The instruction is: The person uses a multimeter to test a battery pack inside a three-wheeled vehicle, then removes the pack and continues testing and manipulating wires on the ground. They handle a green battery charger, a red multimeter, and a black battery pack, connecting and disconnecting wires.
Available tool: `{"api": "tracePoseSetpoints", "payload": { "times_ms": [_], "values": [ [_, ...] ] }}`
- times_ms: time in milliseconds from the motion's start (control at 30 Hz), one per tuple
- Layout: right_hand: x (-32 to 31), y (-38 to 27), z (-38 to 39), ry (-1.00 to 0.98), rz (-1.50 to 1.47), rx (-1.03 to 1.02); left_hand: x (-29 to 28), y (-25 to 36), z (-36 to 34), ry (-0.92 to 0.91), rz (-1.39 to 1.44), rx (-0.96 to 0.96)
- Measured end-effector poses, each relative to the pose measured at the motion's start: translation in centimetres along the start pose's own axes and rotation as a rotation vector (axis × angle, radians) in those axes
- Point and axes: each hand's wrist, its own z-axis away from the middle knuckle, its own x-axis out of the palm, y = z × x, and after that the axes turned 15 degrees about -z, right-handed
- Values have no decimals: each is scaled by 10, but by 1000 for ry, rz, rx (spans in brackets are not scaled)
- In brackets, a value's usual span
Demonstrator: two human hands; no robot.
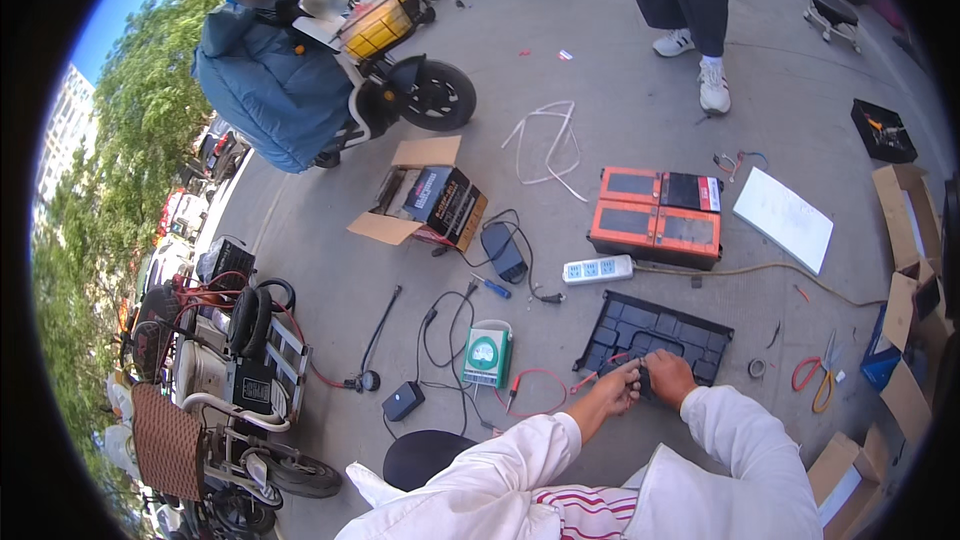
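Observation:
Close together over the near edge of a black ribbed plastic tray [655,325], my two hands work at one spot. My left hand [614,388] is closed, its fingers pinched, and what they hold is too small to name. A thin red wire [583,383] runs beside it. Closed as well, my right hand [670,378] grips a small black piece [645,380], mostly covered by the fingers. On the ground left of my hands, a red test lead [540,372] curls toward a green and white meter [487,354] with a dial.
Beyond the tray are a white power strip [598,270] and orange-topped batteries [650,215]. Scissors [828,370], a tape roll [757,368] and open cardboard boxes [900,310] lie right. Chargers [404,400], cables and a screwdriver [491,287] lie left. A person stands ahead [690,0].

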Motion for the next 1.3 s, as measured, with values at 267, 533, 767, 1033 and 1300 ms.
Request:
{"api": "tracePoseSetpoints", "payload": {
  "times_ms": [267,533,767,1033,1300],
  "values": [
    [13,14,-6,22,-1099,1030,0,-10,5,40,-162,115],
    [-17,24,4,-170,-466,375,1,2,10,44,-238,77],
    [-20,12,3,-251,-16,41,4,12,12,45,-283,60],
    [-21,22,-2,-330,136,-166,4,12,11,26,-376,47],
    [-4,15,2,-148,-182,89,2,4,11,43,-346,66]
  ]
}}
